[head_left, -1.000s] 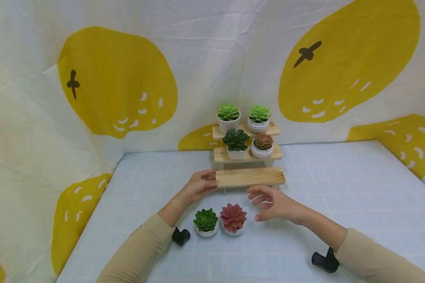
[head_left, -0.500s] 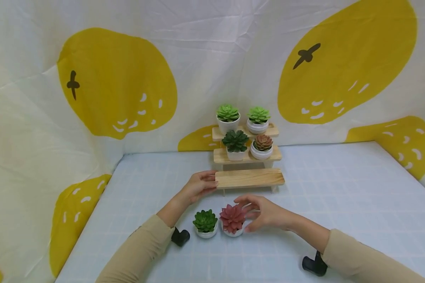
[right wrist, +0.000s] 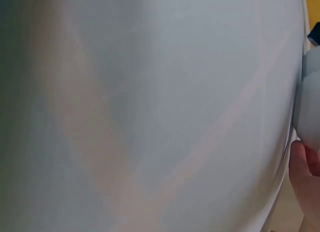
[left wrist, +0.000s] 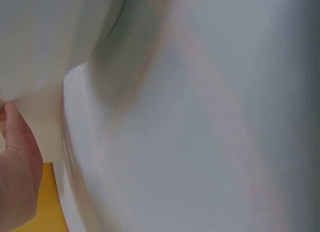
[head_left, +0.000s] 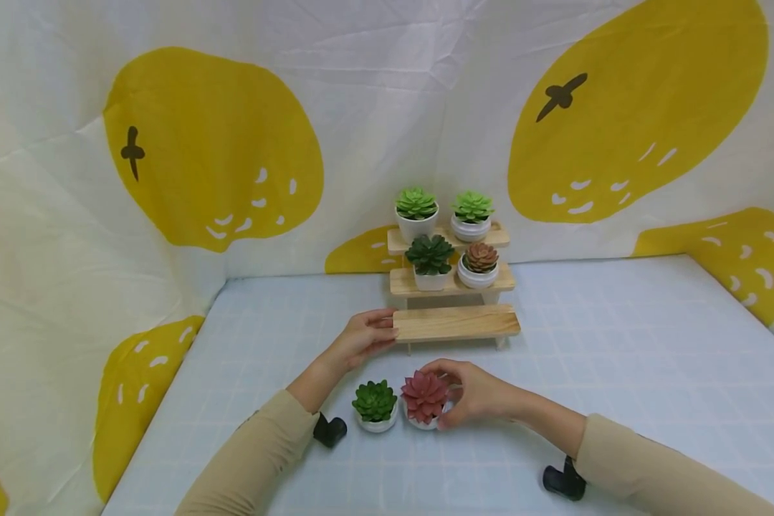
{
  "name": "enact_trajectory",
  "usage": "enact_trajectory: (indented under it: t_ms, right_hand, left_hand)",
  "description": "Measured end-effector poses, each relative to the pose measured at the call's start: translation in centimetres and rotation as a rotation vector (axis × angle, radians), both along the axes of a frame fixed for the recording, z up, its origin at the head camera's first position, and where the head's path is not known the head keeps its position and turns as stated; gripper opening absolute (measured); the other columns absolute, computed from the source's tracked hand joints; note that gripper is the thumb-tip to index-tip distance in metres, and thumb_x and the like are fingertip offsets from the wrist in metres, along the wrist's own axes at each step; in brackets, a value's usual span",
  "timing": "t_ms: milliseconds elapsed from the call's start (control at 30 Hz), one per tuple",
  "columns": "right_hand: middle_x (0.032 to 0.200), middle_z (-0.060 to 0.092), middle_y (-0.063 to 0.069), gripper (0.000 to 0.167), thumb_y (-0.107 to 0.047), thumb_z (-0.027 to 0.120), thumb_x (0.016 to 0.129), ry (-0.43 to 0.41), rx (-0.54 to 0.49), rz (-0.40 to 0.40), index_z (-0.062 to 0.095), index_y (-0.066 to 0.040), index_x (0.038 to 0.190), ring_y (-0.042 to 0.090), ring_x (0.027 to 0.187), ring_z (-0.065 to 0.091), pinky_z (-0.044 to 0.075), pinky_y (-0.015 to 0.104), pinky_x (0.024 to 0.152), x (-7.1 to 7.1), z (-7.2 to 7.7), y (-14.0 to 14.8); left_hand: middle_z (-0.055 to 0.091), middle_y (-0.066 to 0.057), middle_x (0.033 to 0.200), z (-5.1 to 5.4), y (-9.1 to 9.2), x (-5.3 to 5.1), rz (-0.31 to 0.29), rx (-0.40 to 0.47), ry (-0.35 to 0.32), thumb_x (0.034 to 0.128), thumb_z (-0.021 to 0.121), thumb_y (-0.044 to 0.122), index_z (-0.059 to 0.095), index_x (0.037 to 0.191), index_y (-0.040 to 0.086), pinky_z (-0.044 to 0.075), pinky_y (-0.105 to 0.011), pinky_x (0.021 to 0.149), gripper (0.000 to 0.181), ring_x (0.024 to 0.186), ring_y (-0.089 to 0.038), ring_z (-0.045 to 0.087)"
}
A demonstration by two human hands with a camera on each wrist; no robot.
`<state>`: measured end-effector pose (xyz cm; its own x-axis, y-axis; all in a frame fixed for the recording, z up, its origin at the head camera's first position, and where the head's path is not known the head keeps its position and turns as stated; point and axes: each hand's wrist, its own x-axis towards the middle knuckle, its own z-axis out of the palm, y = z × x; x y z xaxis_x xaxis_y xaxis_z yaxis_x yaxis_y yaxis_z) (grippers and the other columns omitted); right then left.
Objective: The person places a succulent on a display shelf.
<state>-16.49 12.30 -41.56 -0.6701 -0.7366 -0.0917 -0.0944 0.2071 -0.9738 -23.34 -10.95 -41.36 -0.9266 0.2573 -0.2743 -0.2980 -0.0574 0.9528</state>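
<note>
My left hand (head_left: 358, 340) pinches the left end of the lowest step of a wooden tiered plant stand (head_left: 456, 324). In front of the stand, my right hand (head_left: 480, 394) curls its thumb and fingers round the white pot of a red potted succulent (head_left: 424, 396), which is on the table. Close to its left stands a green potted succulent (head_left: 375, 403). In the right wrist view, fingertips (right wrist: 298, 157) touch a white pot (right wrist: 309, 109) at the edge. The left wrist view catches only part of the left hand (left wrist: 20, 177).
On the stand's middle step are a dark green succulent (head_left: 429, 256) and a brown one (head_left: 479, 259). Two light green succulents (head_left: 416, 206) occupy the top step. A white curtain (head_left: 387, 86) with yellow fruit prints hangs behind the table (head_left: 619, 344).
My right hand has moved left and toward me, from beside the stand's lowest step to the red potted succulent, and its fingers have closed round the pot. The left hand stays in place.
</note>
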Motion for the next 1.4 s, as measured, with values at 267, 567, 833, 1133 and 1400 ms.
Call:
enact_trajectory:
  t_ms: [267,567,833,1133,1400]
  right_hand:
    - [0.115,0.058,0.005,0.066,-0.004,0.082,0.067,-0.015,0.018,-0.006,0.052,-0.009,0.126,0.023,0.106,0.053,0.047,0.030,0.091,0.08,0.21,-0.28]
    - [0.112,0.059,0.004,0.062,-0.007,0.083,0.066,-0.020,0.045,-0.018,0.055,-0.011,0.121,0.022,0.104,0.054,0.048,0.031,0.089,0.07,0.27,-0.44]
    - [0.110,0.060,0.005,0.060,-0.005,0.082,0.067,-0.006,0.050,-0.036,0.055,-0.007,0.121,0.021,0.098,0.055,0.050,0.028,0.081,0.09,0.30,-0.55]
    - [0.109,0.062,0.006,0.059,-0.004,0.081,0.068,-0.016,0.038,-0.057,0.056,-0.005,0.120,0.021,0.096,0.057,0.051,0.028,0.078,0.13,0.33,-0.42]
    - [0.107,0.063,0.009,0.062,-0.004,0.081,0.068,-0.068,0.014,-0.105,0.053,-0.001,0.124,0.021,0.094,0.060,0.053,0.030,0.077,-0.15,0.63,-0.28]
  left_hand:
    - [0.052,-0.024,0.123,0.26,0.10,-0.02,0.002,0.013,-0.021,0.0873,0.056,-0.009,0.046,0.134,-0.004,0.052,-0.035,0.087,0.048,0.092,-0.019,0.059]
    - [0.052,-0.023,0.122,0.34,0.07,0.10,0.016,0.019,-0.031,0.0874,0.056,-0.009,0.047,0.133,-0.003,0.053,-0.034,0.085,0.047,0.089,-0.017,0.059]
    - [0.052,-0.024,0.122,0.40,0.10,0.10,0.015,0.017,-0.033,0.0869,0.055,-0.010,0.046,0.134,-0.004,0.053,-0.033,0.084,0.048,0.088,-0.017,0.060]
    - [0.052,-0.024,0.122,0.37,0.18,0.16,0.017,0.019,-0.030,0.0871,0.055,-0.010,0.046,0.134,-0.004,0.054,-0.033,0.083,0.048,0.088,-0.018,0.060]
    - [0.051,-0.025,0.123,0.53,0.14,0.22,0.013,0.017,-0.029,0.0872,0.055,-0.010,0.045,0.134,-0.004,0.053,-0.033,0.085,0.048,0.089,-0.018,0.059]
